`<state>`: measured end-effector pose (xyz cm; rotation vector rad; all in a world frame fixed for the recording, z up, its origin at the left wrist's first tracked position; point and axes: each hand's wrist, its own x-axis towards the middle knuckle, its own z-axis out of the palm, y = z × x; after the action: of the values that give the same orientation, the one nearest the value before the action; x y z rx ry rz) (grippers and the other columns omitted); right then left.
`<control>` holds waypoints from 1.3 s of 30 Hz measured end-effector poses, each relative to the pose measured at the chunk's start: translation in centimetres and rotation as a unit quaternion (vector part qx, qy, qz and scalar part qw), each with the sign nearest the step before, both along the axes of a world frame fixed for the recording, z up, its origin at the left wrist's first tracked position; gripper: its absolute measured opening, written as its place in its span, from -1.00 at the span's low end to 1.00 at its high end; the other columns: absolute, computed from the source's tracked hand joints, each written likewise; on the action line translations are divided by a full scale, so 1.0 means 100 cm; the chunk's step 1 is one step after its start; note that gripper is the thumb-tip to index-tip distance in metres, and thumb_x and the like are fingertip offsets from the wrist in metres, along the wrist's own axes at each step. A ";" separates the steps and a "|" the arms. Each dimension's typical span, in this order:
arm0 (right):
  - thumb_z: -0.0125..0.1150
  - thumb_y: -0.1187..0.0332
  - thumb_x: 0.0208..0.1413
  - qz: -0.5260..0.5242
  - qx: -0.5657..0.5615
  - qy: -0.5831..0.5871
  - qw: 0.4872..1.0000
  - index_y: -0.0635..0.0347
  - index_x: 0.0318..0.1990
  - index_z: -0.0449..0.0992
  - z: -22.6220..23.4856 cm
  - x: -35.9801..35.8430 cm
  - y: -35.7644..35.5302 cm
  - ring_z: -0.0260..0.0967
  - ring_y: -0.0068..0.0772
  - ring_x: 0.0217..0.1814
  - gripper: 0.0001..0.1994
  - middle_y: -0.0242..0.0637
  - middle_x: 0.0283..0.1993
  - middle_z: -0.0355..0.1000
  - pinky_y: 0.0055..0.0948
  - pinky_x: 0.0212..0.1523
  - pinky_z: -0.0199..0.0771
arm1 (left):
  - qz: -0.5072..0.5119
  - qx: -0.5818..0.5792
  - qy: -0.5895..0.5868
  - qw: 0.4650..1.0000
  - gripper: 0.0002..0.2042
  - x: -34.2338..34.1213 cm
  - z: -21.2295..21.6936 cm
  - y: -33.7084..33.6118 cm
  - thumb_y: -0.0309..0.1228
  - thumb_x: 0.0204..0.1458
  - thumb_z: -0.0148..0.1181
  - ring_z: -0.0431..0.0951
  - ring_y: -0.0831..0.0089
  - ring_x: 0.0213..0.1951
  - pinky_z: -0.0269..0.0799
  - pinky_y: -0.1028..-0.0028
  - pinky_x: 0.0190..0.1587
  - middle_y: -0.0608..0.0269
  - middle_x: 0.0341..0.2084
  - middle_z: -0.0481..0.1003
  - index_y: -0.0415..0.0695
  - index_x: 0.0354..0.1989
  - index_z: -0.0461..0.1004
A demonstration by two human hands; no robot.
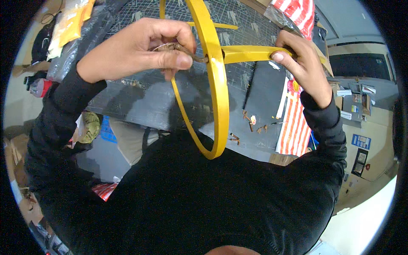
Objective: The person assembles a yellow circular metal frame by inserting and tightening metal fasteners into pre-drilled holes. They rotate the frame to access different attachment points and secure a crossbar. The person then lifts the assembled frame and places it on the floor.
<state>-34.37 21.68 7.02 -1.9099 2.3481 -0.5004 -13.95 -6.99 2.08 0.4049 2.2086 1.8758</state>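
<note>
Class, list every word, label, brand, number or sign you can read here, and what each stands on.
No text is legible.
Blue-and-white sign at far right: too small to read.
Dark panel below it: too small to make out any lettering.
Dark worktop: pale lines and marks, no readable characters.
Yellow hoop: no writing visible.

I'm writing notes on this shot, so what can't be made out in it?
In the head view:
- Top of the yellow ring: cut off by the upper edge.
- Part of the brown piece: covered by the left hand.
- Part of the yellow bar: covered by the right hand.
- Small brown bits on the table: too small to identify.
</note>
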 end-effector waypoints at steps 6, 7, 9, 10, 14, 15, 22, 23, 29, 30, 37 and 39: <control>0.38 -0.12 0.02 0.035 -0.103 0.252 0.962 0.16 -0.32 0.44 -0.015 0.012 0.008 0.38 -0.10 -0.42 -0.51 -0.23 -0.46 0.36 -0.22 -0.40 0.33 | 0.073 0.286 -0.225 0.929 -0.68 0.019 0.003 0.014 -0.27 0.25 0.29 0.55 0.64 -0.32 0.49 0.61 -0.24 0.44 -0.32 0.55 -0.17 0.07 0.49; 0.39 -0.14 -0.02 0.042 -0.092 0.282 0.954 0.15 -0.32 0.44 -0.016 0.010 0.010 0.38 -0.12 -0.42 -0.50 -0.25 -0.47 0.35 -0.22 -0.39 0.34 | 0.098 0.275 -0.258 0.921 -0.70 0.022 0.006 0.021 -0.23 0.25 0.28 0.57 0.64 -0.31 0.50 0.61 -0.23 0.45 -0.32 0.55 -0.15 0.02 0.51; 0.40 -0.19 -0.09 0.054 -0.099 0.315 0.942 0.12 -0.34 0.43 -0.016 0.008 0.011 0.39 -0.16 -0.44 -0.46 -0.29 -0.50 0.32 -0.21 -0.39 0.37 | 0.120 0.266 -0.323 0.900 -0.72 0.029 0.015 0.031 -0.16 0.27 0.25 0.58 0.65 -0.28 0.52 0.60 -0.20 0.45 -0.33 0.55 -0.12 -0.07 0.53; 0.40 -0.19 -0.09 0.059 -0.102 0.314 0.942 0.13 -0.34 0.43 -0.016 0.008 0.011 0.39 -0.16 -0.45 -0.47 -0.29 -0.51 0.32 -0.21 -0.41 0.37 | 0.126 0.258 -0.363 0.886 -0.71 0.032 0.021 0.034 -0.12 0.28 0.23 0.59 0.65 -0.28 0.53 0.59 -0.19 0.45 -0.34 0.55 -0.11 -0.12 0.53; 0.39 -0.19 -0.04 0.076 -0.115 0.311 0.940 0.13 -0.34 0.45 -0.015 0.007 0.005 0.39 -0.14 -0.49 -0.47 -0.28 -0.53 0.33 -0.20 -0.45 0.37 | 0.170 0.220 -0.367 0.888 -0.65 0.035 0.037 0.035 0.00 0.30 0.15 0.57 0.67 -0.31 0.55 0.56 -0.15 0.47 -0.38 0.54 -0.07 -0.26 0.52; 0.38 -0.19 -0.03 0.068 -0.114 0.311 0.941 0.14 -0.35 0.46 -0.015 0.008 0.003 0.39 -0.14 -0.51 -0.48 -0.27 -0.54 0.33 -0.20 -0.46 0.38 | 0.168 0.212 -0.372 0.888 -0.67 0.033 0.040 0.031 -0.04 0.32 0.15 0.54 0.69 -0.34 0.55 0.55 -0.14 0.51 -0.41 0.52 -0.07 -0.27 0.54; 0.36 -0.19 0.02 0.047 -0.106 0.283 0.952 0.15 -0.34 0.50 -0.014 0.018 0.001 0.42 -0.13 -0.54 -0.49 -0.26 -0.58 0.36 -0.19 -0.48 0.36 | 0.113 0.224 -0.340 0.906 -0.71 0.029 0.037 0.015 -0.12 0.35 0.12 0.49 0.74 -0.34 0.53 0.59 -0.13 0.52 -0.42 0.50 -0.10 -0.24 0.55; 0.37 -0.19 0.01 0.043 -0.094 0.293 0.950 0.15 -0.32 0.52 -0.013 0.018 0.003 0.43 -0.13 -0.53 -0.49 -0.25 -0.58 0.37 -0.19 -0.47 0.37 | 0.100 0.237 -0.338 0.905 -0.72 0.026 0.034 0.015 -0.13 0.34 0.13 0.49 0.74 -0.33 0.53 0.60 -0.12 0.51 -0.42 0.50 -0.10 -0.24 0.54; 0.40 -0.17 -0.02 0.054 -0.101 0.263 0.958 0.17 -0.33 0.51 -0.016 0.020 0.009 0.42 -0.12 -0.53 -0.48 -0.24 -0.58 0.37 -0.18 -0.46 0.37 | 0.070 0.269 -0.337 0.899 -0.72 0.020 0.028 0.021 -0.13 0.32 0.17 0.53 0.70 -0.31 0.53 0.58 -0.08 0.46 -0.39 0.54 -0.12 -0.16 0.56; 0.40 -0.17 -0.02 0.054 -0.103 0.264 0.957 0.17 -0.33 0.51 -0.016 0.021 0.010 0.42 -0.12 -0.52 -0.48 -0.24 -0.58 0.38 -0.17 -0.46 0.37 | 0.094 0.240 -0.358 0.897 -0.72 0.021 0.029 0.022 -0.13 0.31 0.18 0.54 0.70 -0.30 0.54 0.57 -0.07 0.45 -0.38 0.56 -0.12 -0.16 0.56; 0.39 -0.16 0.00 0.056 -0.067 0.251 0.964 0.21 -0.32 0.53 -0.014 0.020 0.010 0.45 -0.08 -0.51 -0.48 -0.18 -0.57 0.41 -0.17 -0.46 0.39 | 0.109 0.208 -0.313 0.920 -0.71 0.027 0.039 0.020 -0.14 0.31 0.19 0.58 0.69 -0.28 0.54 0.58 -0.08 0.39 -0.34 0.59 -0.15 -0.13 0.56; 0.38 -0.15 0.03 0.062 -0.061 0.226 0.970 0.22 -0.32 0.53 -0.015 0.018 0.006 0.45 -0.05 -0.53 -0.48 -0.16 -0.59 0.40 -0.15 -0.47 0.39 | 0.120 0.135 -0.245 0.953 -0.72 0.025 0.041 0.021 -0.16 0.30 0.20 0.57 0.72 -0.31 0.53 0.61 -0.14 0.39 -0.35 0.58 -0.17 -0.15 0.55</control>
<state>-32.56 22.31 5.47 -2.4298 2.4720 -0.2173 -11.43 -4.87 6.18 -0.2840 1.7390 2.1199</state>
